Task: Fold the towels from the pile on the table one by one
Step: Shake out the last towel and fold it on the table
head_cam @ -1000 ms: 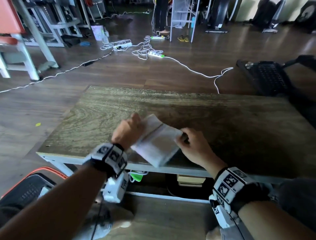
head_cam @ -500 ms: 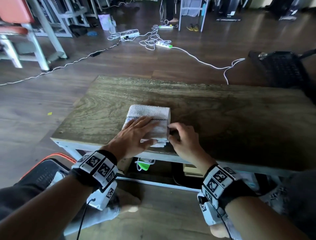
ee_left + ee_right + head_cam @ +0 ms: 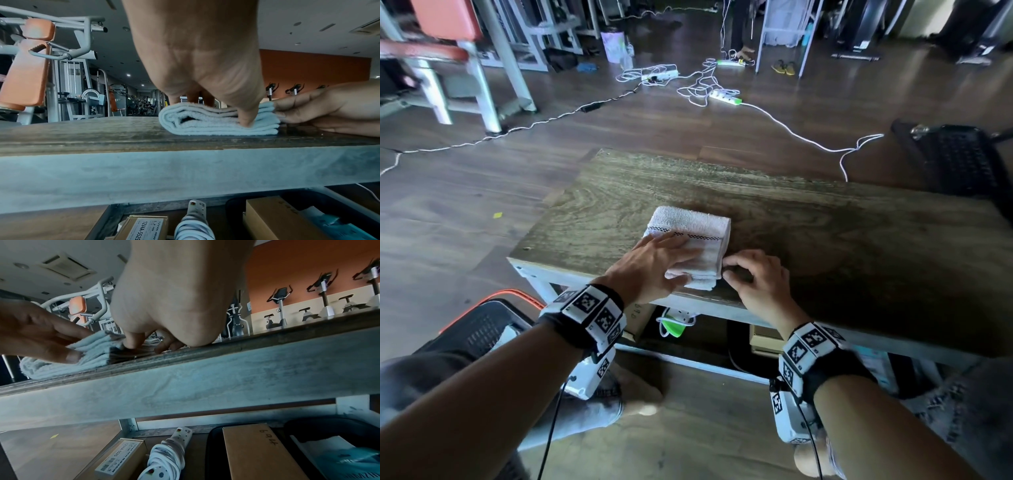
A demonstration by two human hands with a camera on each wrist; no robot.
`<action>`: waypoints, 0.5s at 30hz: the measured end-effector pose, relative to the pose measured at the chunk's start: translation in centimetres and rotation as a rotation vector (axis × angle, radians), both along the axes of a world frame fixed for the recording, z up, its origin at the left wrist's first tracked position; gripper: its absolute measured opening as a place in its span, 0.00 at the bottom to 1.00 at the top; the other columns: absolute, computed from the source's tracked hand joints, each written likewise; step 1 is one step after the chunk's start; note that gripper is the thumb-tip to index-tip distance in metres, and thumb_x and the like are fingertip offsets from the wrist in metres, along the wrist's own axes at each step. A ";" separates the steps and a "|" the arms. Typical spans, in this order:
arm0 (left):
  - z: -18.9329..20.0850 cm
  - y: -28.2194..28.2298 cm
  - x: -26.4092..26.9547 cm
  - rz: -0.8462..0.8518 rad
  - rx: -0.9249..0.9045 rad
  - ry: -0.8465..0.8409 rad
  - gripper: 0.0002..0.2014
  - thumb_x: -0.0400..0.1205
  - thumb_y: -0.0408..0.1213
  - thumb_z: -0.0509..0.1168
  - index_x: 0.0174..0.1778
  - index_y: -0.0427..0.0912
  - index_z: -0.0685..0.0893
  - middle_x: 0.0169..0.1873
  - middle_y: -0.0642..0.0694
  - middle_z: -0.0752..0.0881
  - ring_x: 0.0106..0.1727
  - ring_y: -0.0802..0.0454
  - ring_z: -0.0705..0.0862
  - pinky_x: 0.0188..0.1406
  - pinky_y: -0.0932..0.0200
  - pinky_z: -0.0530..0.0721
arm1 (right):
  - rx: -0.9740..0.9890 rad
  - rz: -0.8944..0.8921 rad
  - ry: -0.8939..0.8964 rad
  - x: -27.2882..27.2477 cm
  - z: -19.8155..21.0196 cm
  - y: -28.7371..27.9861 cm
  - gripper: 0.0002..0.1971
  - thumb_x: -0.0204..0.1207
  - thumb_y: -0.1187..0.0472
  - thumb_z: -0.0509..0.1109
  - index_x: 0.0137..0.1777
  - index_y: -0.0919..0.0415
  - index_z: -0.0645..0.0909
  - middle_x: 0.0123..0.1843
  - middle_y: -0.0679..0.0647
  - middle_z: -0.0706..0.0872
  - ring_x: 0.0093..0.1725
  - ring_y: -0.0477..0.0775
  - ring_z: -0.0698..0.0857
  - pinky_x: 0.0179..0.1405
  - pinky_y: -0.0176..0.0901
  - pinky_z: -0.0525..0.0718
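A white towel (image 3: 690,228) with a dotted dark stripe lies folded into a small thick rectangle near the front left edge of the wooden table (image 3: 842,240). My left hand (image 3: 659,262) lies flat on top of it with straight fingers pressing down, thumb along the near side. In the left wrist view the towel (image 3: 205,125) shows several stacked layers under that hand (image 3: 205,65). My right hand (image 3: 751,275) sits at the towel's right edge, fingers curled, fingertips (image 3: 276,112) pinching the layered edge. From the right wrist camera, those fingertips (image 3: 130,343) meet the towel (image 3: 90,350).
A black mesh basket with an orange rim (image 3: 482,325) stands on the floor at my left. Cardboard boxes (image 3: 255,451) and a coiled power strip (image 3: 170,451) sit under the table. A black chair (image 3: 959,161) stands at the far right; white cables (image 3: 791,128) cross the floor beyond.
A second ago both hands held the towel up off the table, folding it over. It now lies flat and folded, with my left hand pressed on top and the right at its edge.
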State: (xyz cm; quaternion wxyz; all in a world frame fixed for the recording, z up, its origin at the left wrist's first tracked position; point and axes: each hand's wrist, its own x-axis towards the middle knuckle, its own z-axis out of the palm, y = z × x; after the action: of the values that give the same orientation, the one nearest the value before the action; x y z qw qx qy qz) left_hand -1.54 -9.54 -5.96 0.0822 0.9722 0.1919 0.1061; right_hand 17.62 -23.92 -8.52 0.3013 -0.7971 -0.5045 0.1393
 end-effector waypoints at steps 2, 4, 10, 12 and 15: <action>-0.1 -0.4 0.2 0.023 0.002 0.008 0.32 0.79 0.58 0.68 0.80 0.57 0.70 0.82 0.50 0.68 0.84 0.50 0.60 0.84 0.48 0.57 | 0.009 0.021 0.020 0.1 0.2 -0.2 0.12 0.80 0.47 0.69 0.60 0.28 0.81 0.66 0.34 0.78 0.72 0.49 0.68 0.68 0.44 0.54; -0.2 -0.7 0.4 0.039 0.021 0.008 0.32 0.78 0.58 0.69 0.79 0.56 0.72 0.81 0.51 0.70 0.84 0.51 0.62 0.83 0.48 0.57 | 0.009 0.049 0.013 0.2 0.3 -0.4 0.17 0.81 0.49 0.70 0.66 0.27 0.79 0.67 0.36 0.78 0.73 0.50 0.68 0.69 0.45 0.54; -0.4 -0.5 1.1 0.023 -0.100 -0.133 0.24 0.82 0.47 0.64 0.77 0.55 0.75 0.73 0.54 0.79 0.75 0.55 0.74 0.76 0.44 0.70 | 0.027 0.084 -0.097 0.4 -0.4 -0.9 0.25 0.78 0.47 0.73 0.75 0.32 0.74 0.69 0.40 0.80 0.73 0.53 0.69 0.73 0.48 0.57; -0.2 -0.2 1.0 -0.005 -0.161 -0.232 0.21 0.82 0.40 0.66 0.73 0.50 0.80 0.67 0.50 0.84 0.65 0.51 0.83 0.67 0.47 0.81 | 0.003 0.089 -0.159 0.2 -0.6 -0.9 0.25 0.77 0.43 0.71 0.74 0.31 0.73 0.68 0.39 0.78 0.72 0.51 0.68 0.73 0.49 0.58; 0.0 0.2 0.8 -0.007 -0.211 -0.280 0.20 0.83 0.34 0.66 0.72 0.44 0.81 0.67 0.45 0.85 0.60 0.49 0.87 0.61 0.48 0.85 | 0.001 0.097 -0.273 -0.2 -1.0 -1.0 0.21 0.78 0.38 0.67 0.72 0.28 0.74 0.68 0.38 0.74 0.71 0.50 0.66 0.74 0.51 0.60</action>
State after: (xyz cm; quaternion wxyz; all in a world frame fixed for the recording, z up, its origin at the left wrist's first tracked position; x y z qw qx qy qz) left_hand -0.73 -9.30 -5.98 0.2098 0.9347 0.1851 0.2193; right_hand 17.38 -24.94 -9.47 0.2230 -0.7832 -0.5787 0.0436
